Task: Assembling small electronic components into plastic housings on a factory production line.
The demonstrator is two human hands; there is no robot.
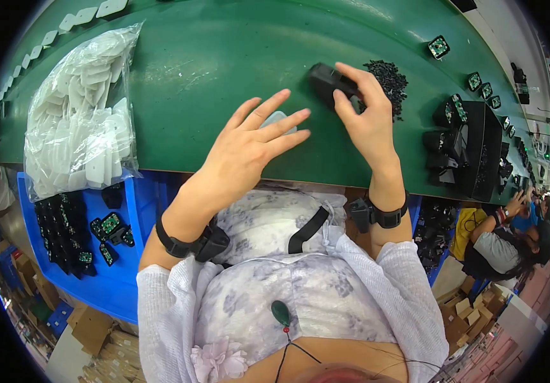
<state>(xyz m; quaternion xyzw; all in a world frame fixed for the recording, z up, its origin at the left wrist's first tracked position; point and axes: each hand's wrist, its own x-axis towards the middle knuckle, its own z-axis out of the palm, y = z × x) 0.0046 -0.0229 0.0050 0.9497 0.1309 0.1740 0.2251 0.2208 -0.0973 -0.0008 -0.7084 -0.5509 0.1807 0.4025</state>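
My right hand (pixel 367 108) grips a black plastic housing (pixel 325 82) over the green bench, thumb and fingers around its right part. The housing looks slightly blurred. To the left, my left hand (pixel 249 143) is open with its fingers spread. Beneath those fingers shows a pale, rounded plate (pixel 274 121), mostly covered; whether the hand touches it I cannot tell. Just beyond my right hand lies a heap of small black parts (pixel 386 86).
A clear bag of white plates (pixel 83 121) lies on the bench's left. Below it, a blue bin (pixel 138 236) holds black parts with green circuit boards. A black box (pixel 479 153) and several board units (pixel 439 47) stand at right. Another person (pixel 505 249) is at far right.
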